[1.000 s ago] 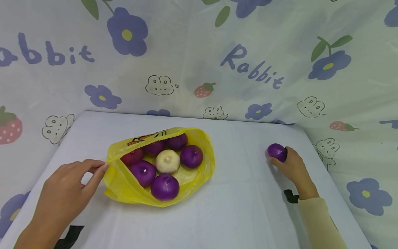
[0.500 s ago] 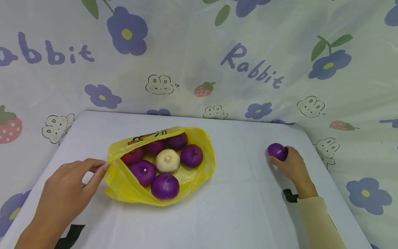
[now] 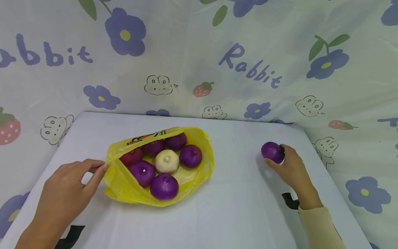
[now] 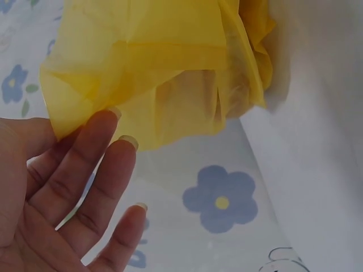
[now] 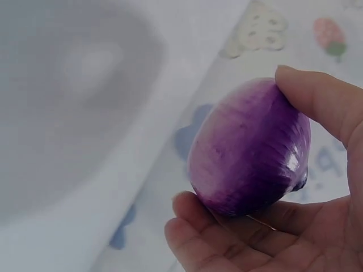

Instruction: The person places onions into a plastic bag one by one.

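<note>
Purple onion [image 3: 272, 151] sits gripped in the right hand's [image 3: 290, 169] curled fingers [image 5: 317, 102], while left hand [image 3: 66, 188] pinches the yellow bag [image 3: 124, 186].

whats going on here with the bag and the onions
A person sits at a white table with a yellow plastic bag lying open on it. The left hand pinches the bag's rim at its left edge, holding the mouth open. Inside lie several purple onions and one white onion. Off to the right, the right hand grips a single purple onion, apart from the bag; the wrist view shows it lifted clear of the table.
</note>
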A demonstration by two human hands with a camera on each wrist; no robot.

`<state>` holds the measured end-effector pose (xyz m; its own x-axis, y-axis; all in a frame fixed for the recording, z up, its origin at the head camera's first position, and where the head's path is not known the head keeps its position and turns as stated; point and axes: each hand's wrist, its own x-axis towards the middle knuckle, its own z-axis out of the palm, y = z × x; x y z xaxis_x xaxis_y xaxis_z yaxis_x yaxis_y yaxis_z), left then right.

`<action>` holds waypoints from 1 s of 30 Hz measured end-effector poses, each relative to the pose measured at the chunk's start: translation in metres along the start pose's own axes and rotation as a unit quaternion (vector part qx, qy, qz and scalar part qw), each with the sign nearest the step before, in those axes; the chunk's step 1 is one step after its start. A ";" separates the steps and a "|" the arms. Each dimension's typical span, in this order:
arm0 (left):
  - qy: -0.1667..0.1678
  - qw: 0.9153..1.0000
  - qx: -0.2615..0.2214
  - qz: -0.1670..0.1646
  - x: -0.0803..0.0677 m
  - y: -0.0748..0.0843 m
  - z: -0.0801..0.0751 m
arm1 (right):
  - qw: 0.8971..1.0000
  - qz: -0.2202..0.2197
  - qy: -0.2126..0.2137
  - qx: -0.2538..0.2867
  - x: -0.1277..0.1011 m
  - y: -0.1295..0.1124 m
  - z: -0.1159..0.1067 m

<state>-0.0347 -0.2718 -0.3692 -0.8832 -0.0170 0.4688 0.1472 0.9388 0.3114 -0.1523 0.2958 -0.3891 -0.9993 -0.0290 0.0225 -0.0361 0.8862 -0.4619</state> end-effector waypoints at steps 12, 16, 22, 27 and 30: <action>0.017 1.000 -0.006 0.008 -0.001 0.000 0.001 | 0.996 -0.083 0.017 0.008 -0.024 -0.051 -0.010; 0.009 1.000 -0.007 -0.002 -0.002 0.000 0.002 | 0.994 -0.103 0.008 0.021 -0.030 -0.065 -0.010; 0.007 1.000 -0.004 -0.006 -0.002 0.000 0.001 | 0.989 -0.148 -0.005 0.027 -0.039 -0.088 -0.004; 0.014 1.000 -0.008 0.006 -0.001 0.000 0.002 | 0.982 -0.187 -0.009 0.023 -0.046 -0.106 0.002; 0.012 1.000 -0.010 0.003 -0.001 -0.001 0.002 | 0.975 -0.220 -0.007 0.019 -0.048 -0.116 0.008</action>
<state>-0.0348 -0.2717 -0.3713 -0.8714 -0.0200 0.4901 0.1617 0.9317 0.3254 -0.1006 0.1905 -0.3435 -0.8874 -0.4088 0.2132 -0.4608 0.7695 -0.4421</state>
